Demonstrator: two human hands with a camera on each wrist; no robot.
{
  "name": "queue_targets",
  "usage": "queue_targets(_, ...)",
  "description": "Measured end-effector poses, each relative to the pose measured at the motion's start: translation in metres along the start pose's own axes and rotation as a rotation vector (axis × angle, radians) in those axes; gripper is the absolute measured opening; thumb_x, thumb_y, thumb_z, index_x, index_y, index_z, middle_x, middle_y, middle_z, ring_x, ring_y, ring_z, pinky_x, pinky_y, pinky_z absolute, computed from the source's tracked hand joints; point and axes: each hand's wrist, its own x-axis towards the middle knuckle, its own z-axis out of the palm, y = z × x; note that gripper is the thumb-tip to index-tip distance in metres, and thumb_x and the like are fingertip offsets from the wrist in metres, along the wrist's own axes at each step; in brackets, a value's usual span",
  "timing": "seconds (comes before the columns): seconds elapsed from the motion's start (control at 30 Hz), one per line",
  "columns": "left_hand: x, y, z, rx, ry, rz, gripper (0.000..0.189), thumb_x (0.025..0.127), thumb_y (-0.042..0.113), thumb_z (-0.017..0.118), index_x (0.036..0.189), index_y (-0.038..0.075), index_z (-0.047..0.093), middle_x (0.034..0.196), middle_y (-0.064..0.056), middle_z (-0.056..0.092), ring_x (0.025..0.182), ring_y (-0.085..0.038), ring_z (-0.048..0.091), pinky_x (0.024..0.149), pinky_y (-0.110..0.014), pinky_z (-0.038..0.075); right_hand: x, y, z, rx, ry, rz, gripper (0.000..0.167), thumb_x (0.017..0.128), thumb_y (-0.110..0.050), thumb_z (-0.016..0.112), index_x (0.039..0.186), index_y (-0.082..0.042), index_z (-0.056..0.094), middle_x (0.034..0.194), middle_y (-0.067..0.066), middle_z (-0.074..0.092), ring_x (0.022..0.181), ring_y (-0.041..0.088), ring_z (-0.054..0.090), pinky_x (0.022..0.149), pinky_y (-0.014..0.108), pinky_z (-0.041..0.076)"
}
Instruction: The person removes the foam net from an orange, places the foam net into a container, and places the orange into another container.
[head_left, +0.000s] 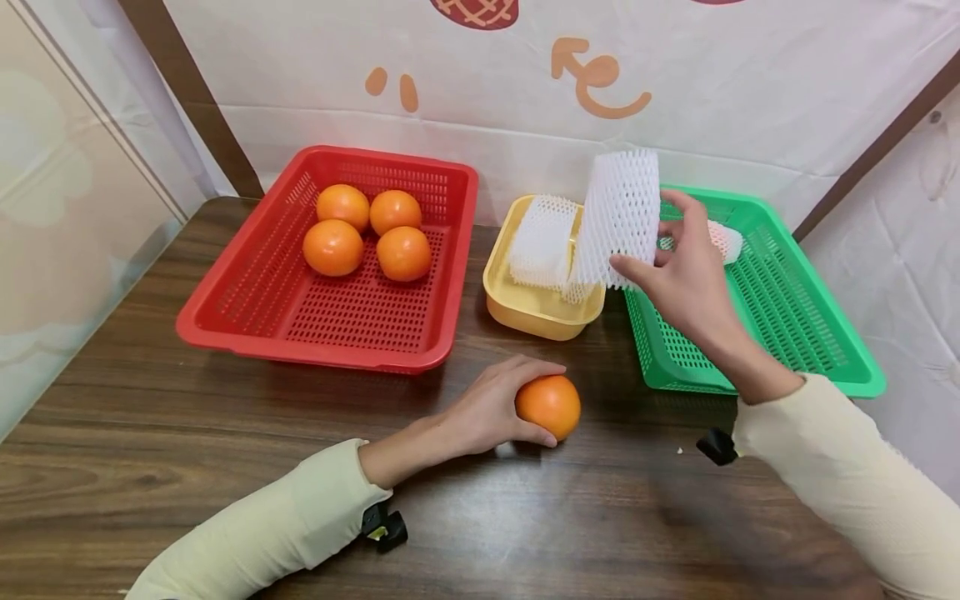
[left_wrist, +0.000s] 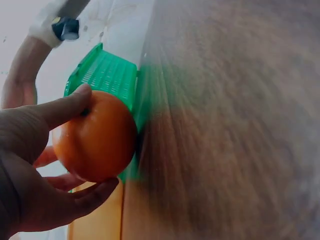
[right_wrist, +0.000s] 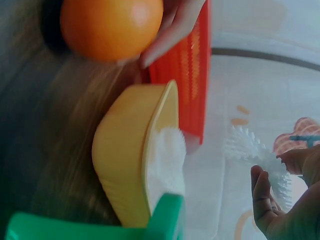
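My left hand [head_left: 487, 406] grips an orange [head_left: 549, 407] low over the table, thumb on the near side and fingers round the far side. In the left wrist view the thumb and fingertips curl about the orange [left_wrist: 97, 137]. My right hand [head_left: 686, 271] pinches a white foam net sleeve [head_left: 619, 218] by its edge, raised above the yellow tub [head_left: 540, 315]. More white foam sleeves [head_left: 543, 242] lie in that tub. From the right wrist view, the held sleeve [right_wrist: 262, 162] hangs between thumb and fingers.
Several oranges [head_left: 343, 227] sit in the red basket [head_left: 315, 352] at the left. A green basket [head_left: 795, 312] stands at the right, with a foam-wrapped fruit [head_left: 724, 242] partly hidden behind my right hand. A patterned white cloth [head_left: 480, 92] hangs behind the wooden table [head_left: 480, 517].
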Motion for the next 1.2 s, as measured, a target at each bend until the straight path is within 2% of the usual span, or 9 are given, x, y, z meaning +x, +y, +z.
queue_targets(0.2, -0.004, 0.008, -0.008, 0.001, 0.059, 0.017, 0.074, 0.065, 0.033, 0.089, 0.130, 0.015, 0.058, 0.122, 0.000, 0.058, 0.110, -0.015, 0.053, 0.092, -0.034, 0.044, 0.029, 0.002, 0.010, -0.162, -0.006, 0.021, 0.091, 0.085, -0.018, 0.073, 0.150, -0.010, 0.009, 0.122, 0.018, 0.050, 0.095, 0.031, 0.062, 0.070, 0.036, 0.051)
queue_targets(0.5, -0.015, 0.029, -0.058, -0.079, 0.185, 0.085, 0.072, 0.066, 0.030, 0.089, 0.129, 0.016, 0.058, 0.117, 0.005, 0.060, 0.097, -0.009, 0.056, 0.080, -0.029, 0.049, 0.056, 0.013, 0.025, -0.255, -0.002, 0.030, 0.092, 0.084, -0.015, 0.073, 0.149, -0.004, 0.007, 0.123, 0.026, 0.053, 0.102, 0.038, 0.056, 0.083, 0.048, 0.048)
queue_targets(0.67, -0.018, 0.035, -0.085, -0.076, 0.235, 0.024, 0.072, 0.067, 0.031, 0.089, 0.130, 0.017, 0.058, 0.118, 0.004, 0.060, 0.091, -0.012, 0.057, 0.072, -0.029, 0.051, 0.064, 0.015, 0.029, -0.291, -0.031, 0.053, 0.094, 0.084, -0.013, 0.073, 0.149, -0.004, 0.006, 0.123, 0.029, 0.052, 0.105, 0.041, 0.056, 0.082, 0.051, 0.049)
queue_targets(0.83, -0.019, 0.035, -0.111, -0.083, 0.273, -0.054, 0.071, 0.069, 0.036, 0.087, 0.132, 0.022, 0.056, 0.123, 0.008, 0.058, 0.093, -0.012, 0.058, 0.076, -0.032, 0.049, 0.070, 0.014, 0.034, -0.362, -0.061, 0.045, 0.095, 0.083, -0.013, 0.073, 0.151, -0.004, 0.007, 0.133, 0.032, 0.040, 0.117, 0.044, 0.046, 0.091, 0.052, 0.044)
queue_targets(0.93, -0.023, 0.032, -0.125, -0.079, 0.310, -0.083, 0.069, 0.070, 0.037, 0.085, 0.132, 0.026, 0.056, 0.123, 0.011, 0.058, 0.098, -0.010, 0.056, 0.083, -0.033, 0.047, 0.073, 0.013, 0.037, -0.411, -0.091, 0.040, 0.088, 0.085, -0.014, 0.072, 0.151, -0.009, 0.015, 0.136, 0.032, 0.032, 0.113, 0.043, 0.046, 0.090, 0.052, 0.044)
queue_targets(1.0, -0.026, 0.029, -0.132, -0.077, 0.343, -0.091, 0.068, 0.072, 0.035, 0.085, 0.132, 0.026, 0.056, 0.123, 0.011, 0.057, 0.101, -0.010, 0.055, 0.088, -0.033, 0.046, 0.075, 0.014, 0.040, -0.462, -0.130, 0.019, 0.076, 0.086, -0.016, 0.070, 0.148, -0.009, 0.027, 0.138, 0.033, 0.028, 0.109, 0.044, 0.048, 0.084, 0.051, 0.046)
queue_targets(1.07, -0.029, 0.025, -0.138, -0.075, 0.366, -0.101, 0.066, 0.074, 0.032, 0.084, 0.133, 0.025, 0.055, 0.125, 0.010, 0.056, 0.103, -0.011, 0.055, 0.088, -0.033, 0.046, 0.077, 0.015, 0.042, -0.512, -0.186, 0.001, 0.061, 0.088, -0.018, 0.068, 0.142, -0.007, 0.040, 0.140, 0.033, 0.025, 0.113, 0.045, 0.046, 0.081, 0.051, 0.047)
queue_targets(1.13, -0.031, 0.021, -0.143, -0.069, 0.387, -0.120, 0.066, 0.075, 0.030, 0.083, 0.134, 0.024, 0.054, 0.126, 0.009, 0.055, 0.103, -0.012, 0.055, 0.088, -0.034, 0.047, 0.079, 0.017, 0.046, -0.565, -0.248, -0.025, 0.050, 0.090, -0.021, 0.066, 0.134, -0.003, 0.050, 0.143, 0.034, 0.025, 0.125, 0.045, 0.039, 0.082, 0.052, 0.045)
queue_targets(1.2, -0.033, 0.017, -0.149, -0.057, 0.398, -0.145, 0.065, 0.076, 0.030, 0.082, 0.134, 0.024, 0.054, 0.127, 0.008, 0.054, 0.103, -0.014, 0.055, 0.087, -0.034, 0.048, 0.080, 0.017, 0.049, -0.605, -0.298, -0.049, 0.042, 0.091, -0.023, 0.064, 0.123, 0.003, 0.057, 0.144, 0.034, 0.027, 0.137, 0.043, 0.023, 0.084, 0.053, 0.045)
